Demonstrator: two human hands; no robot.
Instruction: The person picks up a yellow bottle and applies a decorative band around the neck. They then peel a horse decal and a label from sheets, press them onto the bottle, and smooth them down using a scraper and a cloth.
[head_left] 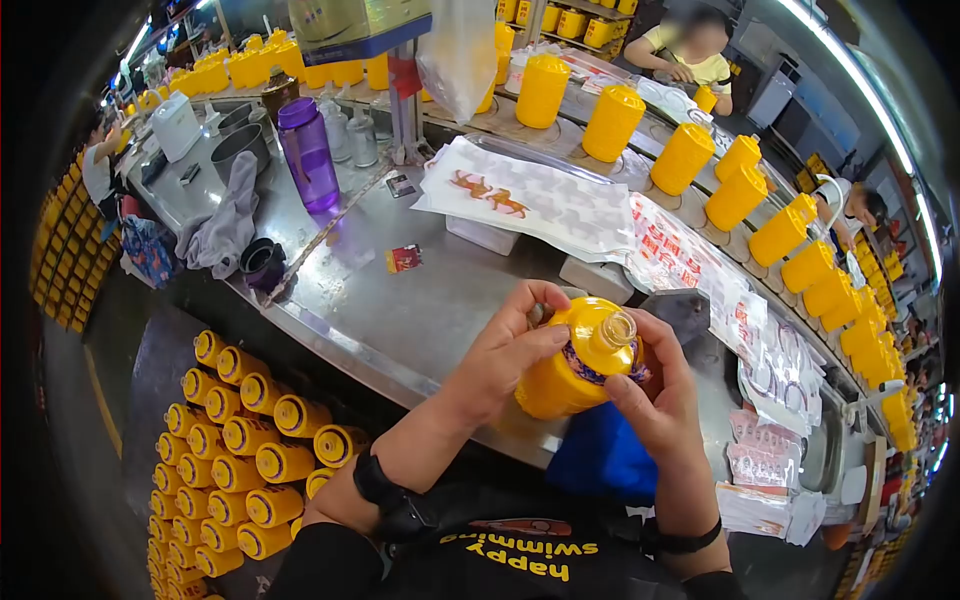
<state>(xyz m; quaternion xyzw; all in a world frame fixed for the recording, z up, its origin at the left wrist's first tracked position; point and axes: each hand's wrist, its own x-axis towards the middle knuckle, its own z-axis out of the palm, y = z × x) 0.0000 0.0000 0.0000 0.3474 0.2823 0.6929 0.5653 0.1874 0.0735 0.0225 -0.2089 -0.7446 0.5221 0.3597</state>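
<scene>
Between my two hands is a yellow bottle (568, 388), tilted with its clear glass neck (617, 328) facing up and to the right. A dark purple braided cord (580, 362) lies around its shoulder. My left hand (520, 345) grips the bottle's left side, with the thumb on the shoulder beside the cord. My right hand (655, 385) is curled round the right side, its thumb and fingers close to the cord's end. The bottle's underside is partly hidden by shadow and the hands. Below it lies a blue cloth (603, 452).
Sheets of decals (530, 195) lie ahead, beside a purple water bottle (308, 160). More yellow bottles (612, 122) line a conveyor (640, 165) behind them. Stacked yellow bottles (240, 435) stand low at left. A person (690, 60) sits across the conveyor.
</scene>
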